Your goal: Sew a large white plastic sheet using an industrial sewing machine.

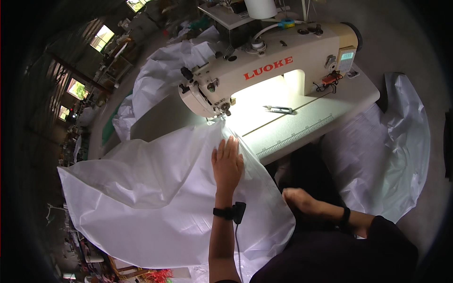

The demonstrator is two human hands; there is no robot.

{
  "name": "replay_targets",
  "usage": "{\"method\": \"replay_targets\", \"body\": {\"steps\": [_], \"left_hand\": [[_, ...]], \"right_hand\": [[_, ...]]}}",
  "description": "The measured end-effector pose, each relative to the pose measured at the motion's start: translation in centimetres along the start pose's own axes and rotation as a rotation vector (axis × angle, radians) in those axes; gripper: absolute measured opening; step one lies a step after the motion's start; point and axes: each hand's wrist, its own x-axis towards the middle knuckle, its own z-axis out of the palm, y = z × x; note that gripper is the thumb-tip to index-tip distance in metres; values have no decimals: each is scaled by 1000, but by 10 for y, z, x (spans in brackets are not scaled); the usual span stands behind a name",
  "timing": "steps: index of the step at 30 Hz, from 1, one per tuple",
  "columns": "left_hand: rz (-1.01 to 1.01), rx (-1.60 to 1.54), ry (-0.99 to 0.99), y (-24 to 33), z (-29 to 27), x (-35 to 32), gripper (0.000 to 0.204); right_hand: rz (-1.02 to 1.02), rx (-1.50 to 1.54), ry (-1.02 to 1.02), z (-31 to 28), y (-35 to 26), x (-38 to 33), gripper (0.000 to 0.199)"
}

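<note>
A large white plastic-like sheet (141, 231) drapes over the near side of the sewing machine (311, 56) and hangs toward me. One narrow corner of it runs up under the presser foot area (223, 113), where the needle itself is too small to make out. My left hand (227, 162) lies flat on the sheet just below that spot, fingers stretched toward the machine. Lower and to the right, my right hand (302, 201) is closed at the sheet's right edge and seems to pinch it; its fingertips are partly hidden.
Thread snips (279, 110) lie on the lit machine bed, behind a ruler strip (297, 135) along its front edge. More white sheeting (387, 155) hangs at the right, and another heap (165, 70) lies behind the machine. A cable (237, 254) trails from my left wrist strap.
</note>
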Motion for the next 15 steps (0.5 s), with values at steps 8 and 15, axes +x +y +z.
{"method": "replay_targets", "body": {"steps": [8,15], "left_hand": [[-37,45,-37,6,-2,-4,48],[-15,92,17,8,4,-4,48]], "right_hand": [[-400,-328,180,37,-45,45,25],[-306,-631,302,30,-122,47,29]]}}
